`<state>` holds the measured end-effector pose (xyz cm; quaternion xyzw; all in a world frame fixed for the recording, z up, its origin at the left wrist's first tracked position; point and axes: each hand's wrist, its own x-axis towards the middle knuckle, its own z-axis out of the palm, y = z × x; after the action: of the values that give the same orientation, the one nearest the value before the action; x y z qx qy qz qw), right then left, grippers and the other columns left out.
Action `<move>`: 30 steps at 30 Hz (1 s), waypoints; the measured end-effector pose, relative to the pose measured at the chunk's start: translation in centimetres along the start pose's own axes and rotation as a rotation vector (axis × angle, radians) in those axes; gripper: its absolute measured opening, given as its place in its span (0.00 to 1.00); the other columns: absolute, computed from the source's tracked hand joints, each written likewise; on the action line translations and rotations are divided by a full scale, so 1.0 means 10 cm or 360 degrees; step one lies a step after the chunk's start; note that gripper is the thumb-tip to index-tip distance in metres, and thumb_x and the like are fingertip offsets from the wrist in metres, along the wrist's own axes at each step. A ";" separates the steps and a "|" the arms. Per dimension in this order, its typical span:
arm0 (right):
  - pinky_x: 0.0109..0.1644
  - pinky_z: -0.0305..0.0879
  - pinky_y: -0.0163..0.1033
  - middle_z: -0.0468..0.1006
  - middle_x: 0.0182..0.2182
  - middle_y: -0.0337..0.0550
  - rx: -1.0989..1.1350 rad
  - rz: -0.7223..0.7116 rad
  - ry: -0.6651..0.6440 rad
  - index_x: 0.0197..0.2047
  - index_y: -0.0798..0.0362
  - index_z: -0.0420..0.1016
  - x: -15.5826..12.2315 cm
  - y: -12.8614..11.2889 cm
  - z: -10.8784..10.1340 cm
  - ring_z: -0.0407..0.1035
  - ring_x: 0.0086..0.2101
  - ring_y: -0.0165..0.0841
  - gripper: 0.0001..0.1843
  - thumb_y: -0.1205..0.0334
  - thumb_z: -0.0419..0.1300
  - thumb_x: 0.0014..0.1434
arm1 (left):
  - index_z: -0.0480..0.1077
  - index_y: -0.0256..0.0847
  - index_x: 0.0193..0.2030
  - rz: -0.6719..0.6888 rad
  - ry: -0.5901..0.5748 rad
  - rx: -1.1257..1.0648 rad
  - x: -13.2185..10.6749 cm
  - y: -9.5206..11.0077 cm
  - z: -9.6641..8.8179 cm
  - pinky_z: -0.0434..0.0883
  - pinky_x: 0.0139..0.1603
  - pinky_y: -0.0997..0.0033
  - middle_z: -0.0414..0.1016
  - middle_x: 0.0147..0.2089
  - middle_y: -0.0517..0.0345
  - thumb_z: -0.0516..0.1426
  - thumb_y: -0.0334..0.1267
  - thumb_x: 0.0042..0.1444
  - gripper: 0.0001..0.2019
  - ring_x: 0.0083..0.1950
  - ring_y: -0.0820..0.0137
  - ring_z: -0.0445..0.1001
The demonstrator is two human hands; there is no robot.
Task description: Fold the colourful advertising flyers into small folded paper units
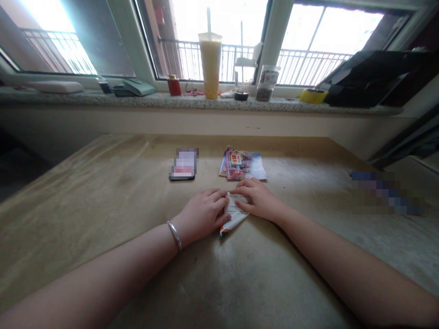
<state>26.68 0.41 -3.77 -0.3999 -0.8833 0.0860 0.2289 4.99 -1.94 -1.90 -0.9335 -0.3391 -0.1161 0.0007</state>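
A small folded piece of white paper with coloured print [234,215] lies on the brown table [103,192] between my hands. My left hand [202,214], with a silver bracelet on the wrist, rests on the paper's left side with fingers curled and pressing down. My right hand [258,199] presses the paper's upper right edge with fingers held together. Just beyond my hands lies a stack of colourful printed leaflets [242,164].
A phone [184,164] lies face up left of the leaflets. On the window sill [137,101] stand a tall cup of yellow drink with a straw [210,64], a small red container [174,85], a jar [266,82] and a black case [370,77].
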 end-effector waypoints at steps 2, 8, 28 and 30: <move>0.52 0.61 0.47 0.74 0.43 0.46 0.0009 -0.0001 0.0011 0.49 0.49 0.75 -0.01 0.00 0.00 0.64 0.45 0.39 0.16 0.60 0.60 0.56 | 0.68 0.38 0.48 -0.0005 -0.0017 0.0006 0.01 0.01 -0.01 0.67 0.57 0.56 0.69 0.55 0.47 0.55 0.45 0.58 0.16 0.57 0.58 0.66; 0.53 0.60 0.46 0.73 0.45 0.45 0.0023 -0.0101 0.0084 0.41 0.48 0.78 -0.08 0.01 -0.05 0.64 0.47 0.38 0.10 0.61 0.61 0.55 | 0.68 0.36 0.47 0.0013 -0.0013 0.0014 0.02 0.02 -0.01 0.66 0.57 0.57 0.70 0.55 0.48 0.56 0.44 0.57 0.16 0.57 0.58 0.66; 0.36 0.63 0.32 0.74 0.34 0.43 0.0129 -0.0066 -0.0309 0.32 0.52 0.77 -0.17 -0.05 -0.24 0.68 0.32 0.29 0.08 0.71 0.58 0.51 | 0.64 0.45 0.57 -0.0005 -0.0078 -0.0013 0.01 -0.01 0.02 0.67 0.57 0.57 0.67 0.56 0.52 0.52 0.46 0.59 0.20 0.59 0.59 0.64; 0.36 0.63 0.32 0.74 0.34 0.42 0.0160 -0.0085 -0.0338 0.32 0.52 0.78 -0.18 -0.05 -0.27 0.68 0.32 0.29 0.09 0.72 0.58 0.50 | 0.64 0.45 0.57 -0.0019 -0.0092 -0.0021 0.01 -0.01 0.01 0.67 0.57 0.58 0.67 0.56 0.52 0.52 0.46 0.59 0.20 0.59 0.59 0.64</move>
<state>28.70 -1.31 -1.81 -0.3530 -0.9074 0.1661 0.1561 5.07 -1.80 -1.96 -0.9345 -0.3438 -0.0915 -0.0160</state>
